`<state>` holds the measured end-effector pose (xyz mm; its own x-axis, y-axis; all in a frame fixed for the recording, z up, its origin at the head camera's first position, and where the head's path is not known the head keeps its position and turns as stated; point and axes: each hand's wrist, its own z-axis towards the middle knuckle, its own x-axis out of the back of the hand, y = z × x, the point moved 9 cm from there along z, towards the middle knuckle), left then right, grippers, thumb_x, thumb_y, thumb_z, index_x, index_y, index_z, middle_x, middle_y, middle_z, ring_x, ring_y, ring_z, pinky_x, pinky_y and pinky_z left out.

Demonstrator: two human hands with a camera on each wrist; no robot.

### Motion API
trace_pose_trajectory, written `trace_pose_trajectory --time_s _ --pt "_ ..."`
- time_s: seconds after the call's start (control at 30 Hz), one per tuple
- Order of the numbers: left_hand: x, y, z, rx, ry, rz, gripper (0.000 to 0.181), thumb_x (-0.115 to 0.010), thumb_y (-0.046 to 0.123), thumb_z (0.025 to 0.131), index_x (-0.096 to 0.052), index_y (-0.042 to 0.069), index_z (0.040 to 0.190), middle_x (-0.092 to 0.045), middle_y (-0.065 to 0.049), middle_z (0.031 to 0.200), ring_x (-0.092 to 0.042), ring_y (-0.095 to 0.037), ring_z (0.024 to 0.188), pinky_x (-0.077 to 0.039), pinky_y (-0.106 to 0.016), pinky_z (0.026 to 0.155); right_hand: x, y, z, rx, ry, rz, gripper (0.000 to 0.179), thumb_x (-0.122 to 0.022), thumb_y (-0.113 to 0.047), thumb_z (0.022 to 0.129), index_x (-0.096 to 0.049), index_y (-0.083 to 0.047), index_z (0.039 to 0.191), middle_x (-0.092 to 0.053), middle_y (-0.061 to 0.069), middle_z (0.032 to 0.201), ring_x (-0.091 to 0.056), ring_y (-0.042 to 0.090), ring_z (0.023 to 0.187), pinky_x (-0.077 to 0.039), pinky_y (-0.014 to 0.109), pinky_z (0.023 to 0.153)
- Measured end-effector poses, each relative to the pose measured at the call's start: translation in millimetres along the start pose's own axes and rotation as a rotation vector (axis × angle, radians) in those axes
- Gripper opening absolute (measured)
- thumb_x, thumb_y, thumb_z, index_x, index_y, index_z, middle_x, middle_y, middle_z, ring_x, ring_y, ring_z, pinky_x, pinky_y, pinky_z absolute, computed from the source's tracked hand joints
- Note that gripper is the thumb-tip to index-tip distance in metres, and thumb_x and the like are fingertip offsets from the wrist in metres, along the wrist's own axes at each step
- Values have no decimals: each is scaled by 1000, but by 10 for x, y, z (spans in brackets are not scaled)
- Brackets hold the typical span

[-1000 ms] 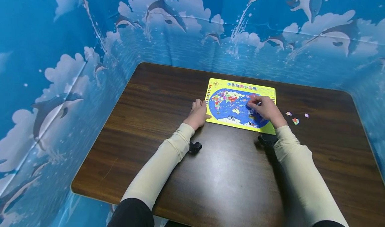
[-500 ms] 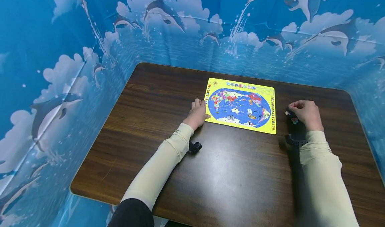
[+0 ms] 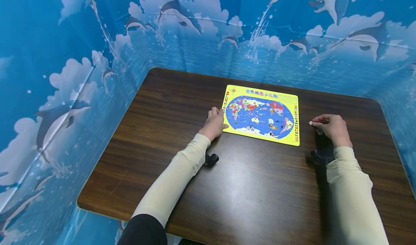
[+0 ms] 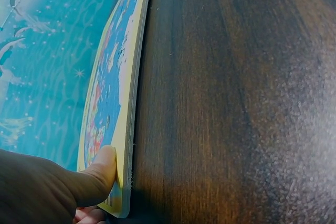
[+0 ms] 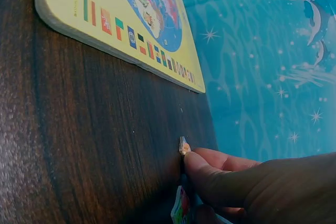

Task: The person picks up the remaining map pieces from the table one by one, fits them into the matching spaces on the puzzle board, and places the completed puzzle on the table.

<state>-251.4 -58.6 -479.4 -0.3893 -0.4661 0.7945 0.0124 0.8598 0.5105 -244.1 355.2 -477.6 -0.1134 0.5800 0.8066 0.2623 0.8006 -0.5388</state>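
A yellow-bordered world map puzzle board (image 3: 260, 115) lies flat toward the back of the table. My left hand (image 3: 214, 123) holds its left edge; in the left wrist view the thumb (image 4: 102, 169) rests on the top face, and the curled fingers at the side are partly hidden. To the right of the board, my right hand (image 3: 334, 127) pinches a small puzzle piece (image 5: 184, 146) between thumb and index finger, just at the tabletop. Another puzzle piece (image 5: 180, 205), red and green, sits under that hand, partly covered by the fingers.
The dark wooden table (image 3: 156, 122) spreads around the board. A blue dolphin-print backdrop (image 3: 195, 32) hangs along its back and left side. Black wrist devices (image 3: 212, 160) show at both wrists.
My right hand has moved from above the map rightward to the loose pieces, and now pinches one of them. My left hand has stayed at the board's left edge.
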Motion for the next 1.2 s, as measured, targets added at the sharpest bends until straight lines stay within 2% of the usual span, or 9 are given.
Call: trace_pose_trajectory --time_s 0.27,0.43,0.67,0.8,1.0,1.2 --pt "0 13 -1 15 6 -2 76 -64 25 104 -25 -1 162 -29 -13 140 -28 -28 131 -40 -39 111 -29 6 11 3 -31 -14 30 -66 -17 103 -69 8 119 -69 26 95 -57 35 84 -46 41 72" --pt "-2 15 0 10 -4 2 76 -64 26 104 -24 -2 162 -29 -13 141 -27 -29 132 -38 -39 113 -42 -25 -3 15 -40 -16 28 -66 -16 103 -69 8 118 -69 29 101 -59 33 82 -47 35 67" --pt "2 18 -8 11 -11 -5 76 -63 26 104 -23 -2 162 -27 -12 137 -26 -28 131 -37 -40 112 -53 -66 -11 39 -67 13 29 -66 -18 104 -69 6 119 -70 30 108 -66 30 80 -50 36 72" --pt "-8 17 -2 4 -3 10 75 -63 26 105 -24 -2 162 -29 -13 138 -27 -29 131 -38 -39 113 -60 -51 -8 50 -100 33 35 -65 -25 105 -69 6 121 -71 26 105 -64 29 82 -49 32 69" --pt "1 20 -5 2 10 10 74 -64 26 104 -25 -2 161 -30 -13 137 -28 -29 131 -40 -39 111 -61 -97 4 58 -116 69 45 -65 -36 104 -68 4 125 -72 21 106 -60 26 80 -49 34 66" --pt "7 22 0 0 13 35 73 -63 26 105 -27 -2 161 -30 -14 138 -29 -29 131 -40 -39 112 -150 -206 41 39 -152 103 50 -67 -40 102 -68 3 128 -71 4 89 -58 22 78 -51 34 62"
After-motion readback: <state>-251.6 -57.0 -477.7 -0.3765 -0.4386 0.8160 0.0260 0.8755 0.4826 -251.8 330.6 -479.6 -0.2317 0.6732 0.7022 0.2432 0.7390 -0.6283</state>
